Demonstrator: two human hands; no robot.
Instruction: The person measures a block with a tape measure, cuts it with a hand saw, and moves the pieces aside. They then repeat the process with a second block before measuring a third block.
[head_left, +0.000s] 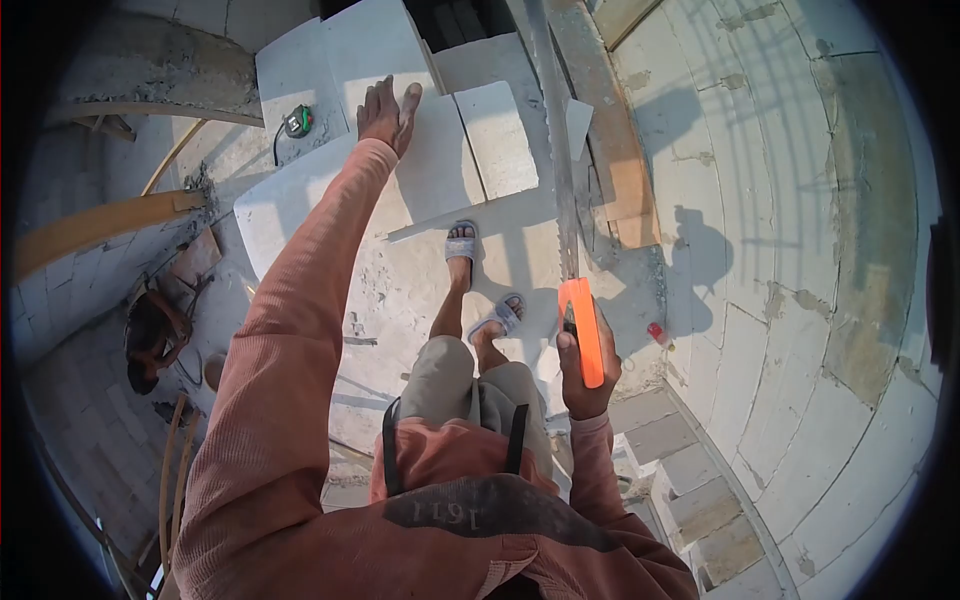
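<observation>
My left hand [390, 115] lies on a large pale aerated concrete block [425, 165], fingers stretched out and thumb apart. A narrow dark line separates this block from a smaller block piece [497, 140] on its right. In my right hand [587, 372] is a hand saw [582, 330], gripped by its orange handle. Its long toothed blade points away from me, to the right of the blocks and apart from them. A green and black tape measure [298, 121] rests left of my left hand.
Wooden boards [625, 190] lie beyond the saw, beside a block wall [770, 240]. A red object [657, 333] lies near the wall's foot. Stacked blocks [705, 500] stand at lower right. Another person [155, 335] is at the left, near a curved wooden piece [110, 230].
</observation>
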